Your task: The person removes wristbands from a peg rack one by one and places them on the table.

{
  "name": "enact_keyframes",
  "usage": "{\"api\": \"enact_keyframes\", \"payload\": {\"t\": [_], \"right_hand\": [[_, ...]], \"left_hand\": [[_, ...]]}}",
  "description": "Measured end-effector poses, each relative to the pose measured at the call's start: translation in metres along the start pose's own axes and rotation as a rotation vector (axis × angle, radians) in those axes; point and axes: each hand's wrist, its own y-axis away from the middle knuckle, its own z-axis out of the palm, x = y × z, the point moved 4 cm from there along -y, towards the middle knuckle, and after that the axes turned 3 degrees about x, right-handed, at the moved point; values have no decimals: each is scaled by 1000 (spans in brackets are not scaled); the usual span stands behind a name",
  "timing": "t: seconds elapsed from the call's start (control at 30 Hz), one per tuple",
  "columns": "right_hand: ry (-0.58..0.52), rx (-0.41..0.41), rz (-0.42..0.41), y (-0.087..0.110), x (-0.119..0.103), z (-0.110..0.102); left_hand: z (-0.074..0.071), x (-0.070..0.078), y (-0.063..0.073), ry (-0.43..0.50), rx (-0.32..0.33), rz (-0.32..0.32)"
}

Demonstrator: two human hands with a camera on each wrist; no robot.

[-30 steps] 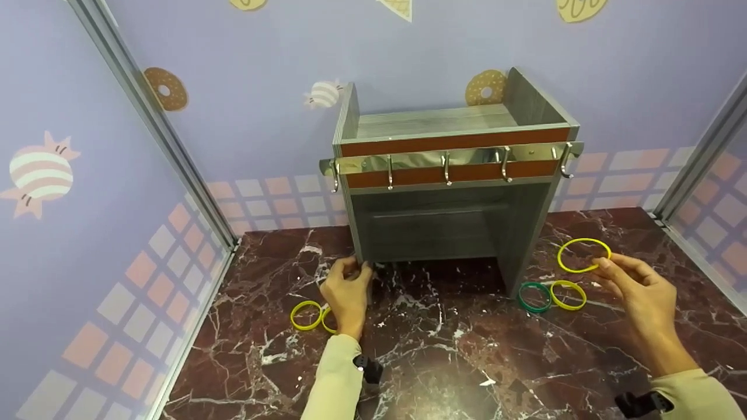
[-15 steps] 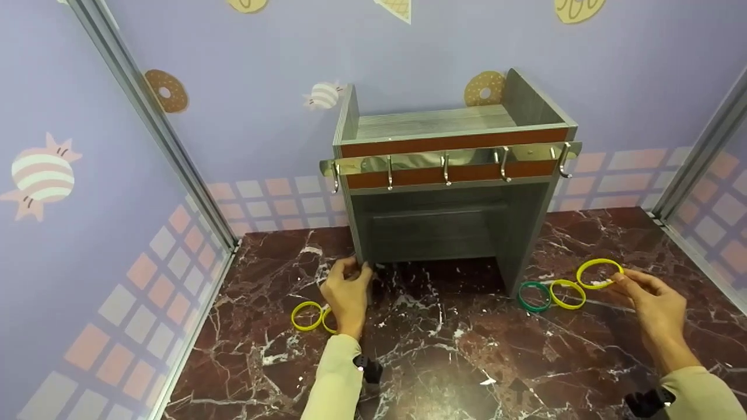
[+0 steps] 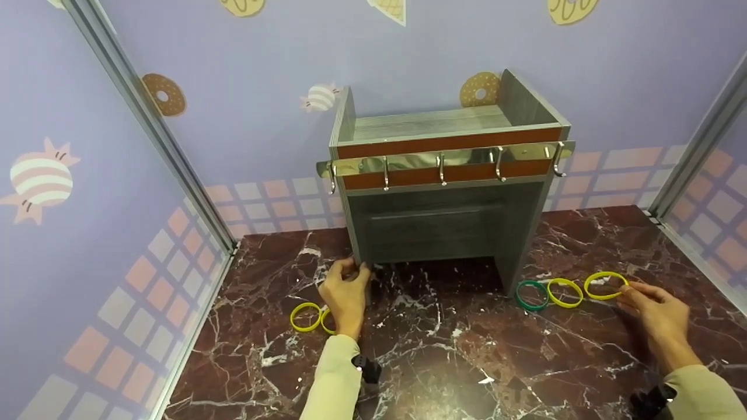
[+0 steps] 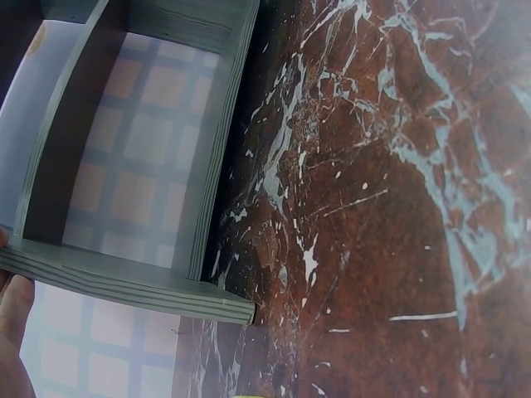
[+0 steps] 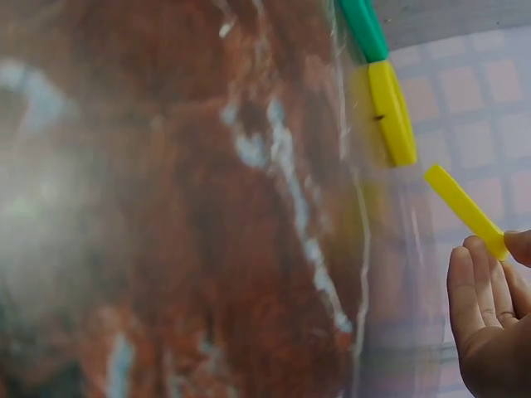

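At the lower left of a grey wooden shelf unit (image 3: 521,233) my left hand (image 3: 344,294) holds the side panel's front edge; the left wrist view shows its thumb (image 4: 15,303) there. On the right, my right hand (image 3: 662,312) pinches the near-right edge of a yellow wristband (image 5: 465,209) between thumb and fingertips. In the right wrist view that band is tilted and apart from a second yellow wristband (image 5: 392,116). A green wristband (image 5: 365,31) touches the second one, beside the unit's right foot.
A metal rail with several hooks (image 3: 408,163) runs across the unit's front. Two yellow wristbands lie by my left forearm; one yellow band (image 3: 306,330) is whole in view, the other partly hidden. Patterned walls (image 3: 262,146) enclose the marble tabletop (image 3: 432,361).
My right hand has lowered the yellow wristband and carried it rightward, towards the tabletop beside the other yellow one. My left hand stays on the panel. The head view has shifted slightly.
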Motion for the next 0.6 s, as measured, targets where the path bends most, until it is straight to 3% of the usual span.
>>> {"api": "enact_keyframes", "payload": {"t": [0.2,0.33,0.47,0.6], "right_hand": [[64,-102,32,-1,11,-3],[183,-134,35,-1,14,-1],[460,-162,-18,-2,12,7],[764,-198,-95,-4,7,15]], "left_hand": [[-4,-3,-3,-11,-1,11],[-8,-1,-6,-44,-36,28],[-16,1,-9,-113,-75,91],[-24,7,-13,-204,-104,199]]}}
